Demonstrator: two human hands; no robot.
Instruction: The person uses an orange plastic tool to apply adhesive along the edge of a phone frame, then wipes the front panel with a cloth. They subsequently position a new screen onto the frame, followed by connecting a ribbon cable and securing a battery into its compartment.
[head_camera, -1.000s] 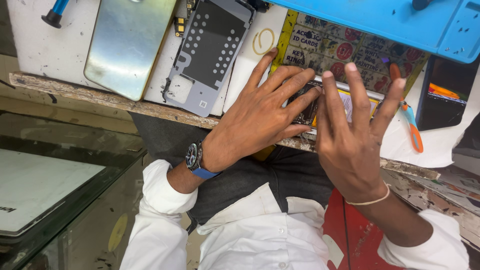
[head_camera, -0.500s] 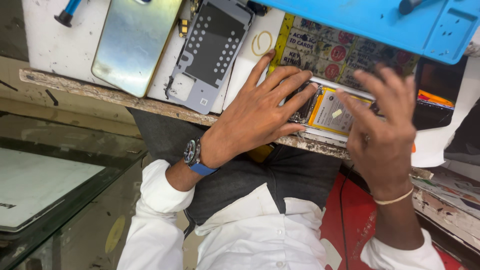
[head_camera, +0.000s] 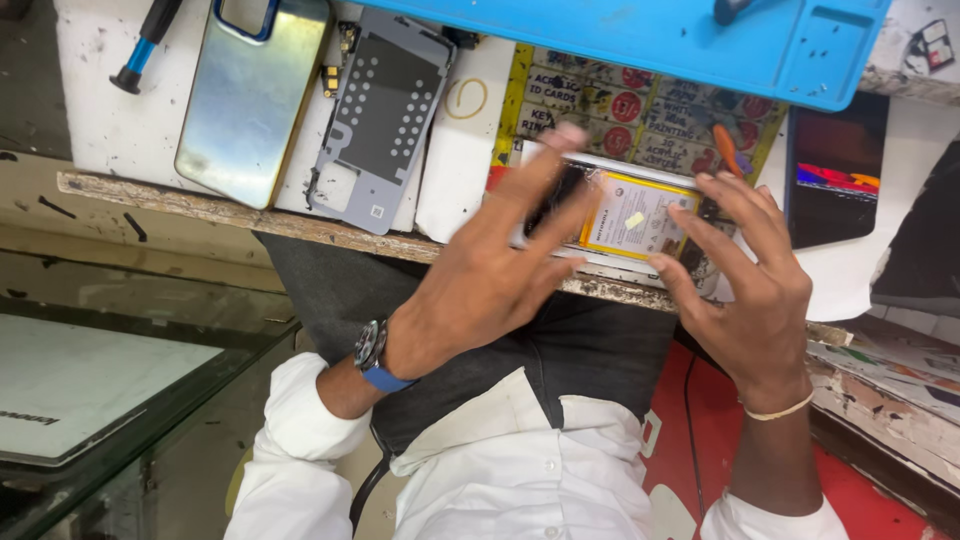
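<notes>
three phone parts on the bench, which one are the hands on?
The opened phone with its yellow-edged battery showing, at the bench edge; left hand and right hand flank it. The shiny back cover and grey perforated mid-frame lie untouched.

The opened phone (head_camera: 625, 220) lies at the near edge of the bench (head_camera: 100, 130). Left of the opened phone lies a metal frame plate (head_camera: 380, 115), and further left a back cover (head_camera: 250, 100), then a screwdriver (head_camera: 145, 45). Behind the opened phone sits a work mat (head_camera: 640, 40). Right of it lies a screen panel (head_camera: 835, 175). The left hand (head_camera: 490, 270) covers its left end; the right hand (head_camera: 750, 290) touches its right end.
</notes>
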